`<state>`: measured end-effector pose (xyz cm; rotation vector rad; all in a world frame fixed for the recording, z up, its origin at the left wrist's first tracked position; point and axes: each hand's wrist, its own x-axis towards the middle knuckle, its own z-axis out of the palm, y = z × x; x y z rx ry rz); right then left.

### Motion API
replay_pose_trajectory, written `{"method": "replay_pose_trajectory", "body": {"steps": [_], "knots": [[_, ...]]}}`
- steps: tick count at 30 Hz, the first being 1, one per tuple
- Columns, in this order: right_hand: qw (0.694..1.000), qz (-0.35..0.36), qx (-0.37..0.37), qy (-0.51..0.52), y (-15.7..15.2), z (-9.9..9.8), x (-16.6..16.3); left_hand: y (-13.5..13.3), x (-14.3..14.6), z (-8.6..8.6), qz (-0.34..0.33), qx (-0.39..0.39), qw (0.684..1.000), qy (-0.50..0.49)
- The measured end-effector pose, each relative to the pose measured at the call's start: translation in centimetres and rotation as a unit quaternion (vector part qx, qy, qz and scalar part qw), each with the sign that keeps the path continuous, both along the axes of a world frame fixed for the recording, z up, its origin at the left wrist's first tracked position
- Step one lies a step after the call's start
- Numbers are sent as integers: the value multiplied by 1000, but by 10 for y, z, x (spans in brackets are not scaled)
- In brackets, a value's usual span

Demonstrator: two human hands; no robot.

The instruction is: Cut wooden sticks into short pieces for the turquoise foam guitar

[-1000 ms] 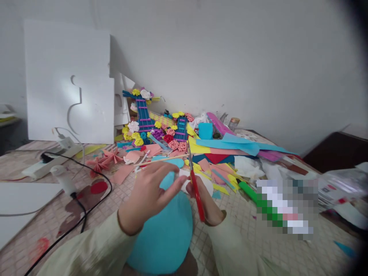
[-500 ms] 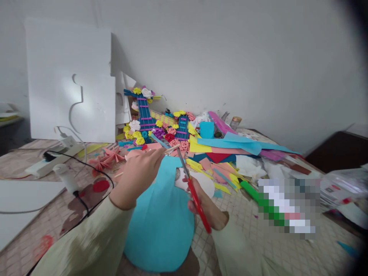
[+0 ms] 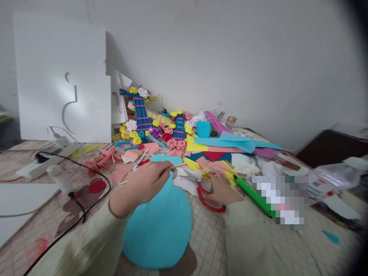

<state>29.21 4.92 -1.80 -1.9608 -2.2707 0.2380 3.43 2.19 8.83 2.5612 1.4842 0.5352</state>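
Note:
My left hand (image 3: pixel 153 180) pinches a thin wooden stick (image 3: pixel 178 165) that points right. It hangs over the narrow upper part of a light-blue paper cutout (image 3: pixel 159 230) with a wide rounded bottom. Scissors with red handles (image 3: pixel 211 207) lie low over white paper (image 3: pixel 186 186), blades pointing left. My right hand (image 3: pixel 221 188) is palm down at the handles, its fingers curled beside yellow paper scraps (image 3: pixel 194 165). What those fingertips hold, if anything, is hidden.
Paper guitar shapes with flowers (image 3: pixel 142 113) stand at the back. A white board (image 3: pixel 63 84) leans on the wall. At left are a power strip (image 3: pixel 37 161), a white corded tool (image 3: pixel 60 182) and a black cable (image 3: pixel 107 184). A green pen-shaped object (image 3: pixel 254 197) lies right.
My right hand has moved right and turned palm down. The scissors have gone from upright to nearly flat. My left hand and its stick have dropped slightly and moved right.

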Motion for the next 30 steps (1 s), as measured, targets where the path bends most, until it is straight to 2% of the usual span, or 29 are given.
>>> {"method": "replay_pose_trajectory", "body": {"steps": [5, 8, 11, 13, 15, 17, 22, 27, 30], "knots": [[999, 29, -21, 37, 1, 3, 3, 0, 3, -6, -26, -37, 999, 3], [992, 37, 41, 112, 0, 8, 2, 2, 4, -9, -48, -59, 997, -11], [953, 65, 113, 272, -6, 17, -8, 2, 6, -10, -56, -59, 997, -2], [918, 105, 122, 363, -13, 23, -20, 1, 9, -12, -54, -55, 997, 28], [900, 138, 110, 398, -21, 28, -32, 0, 14, -15, -51, -43, 995, 69], [904, 162, 105, 381, -26, 28, -42, -2, 19, -20, -61, -31, 992, 102], [934, 215, 105, 265, -26, 16, -54, -1, 24, -34, -116, -16, 986, 120], [967, 138, 129, 169, -23, 7, -59, 4, 26, -46, -125, 30, 978, 164], [974, 113, 141, 136, -23, 4, -61, 5, 27, -54, -115, 41, 979, 165]]}}
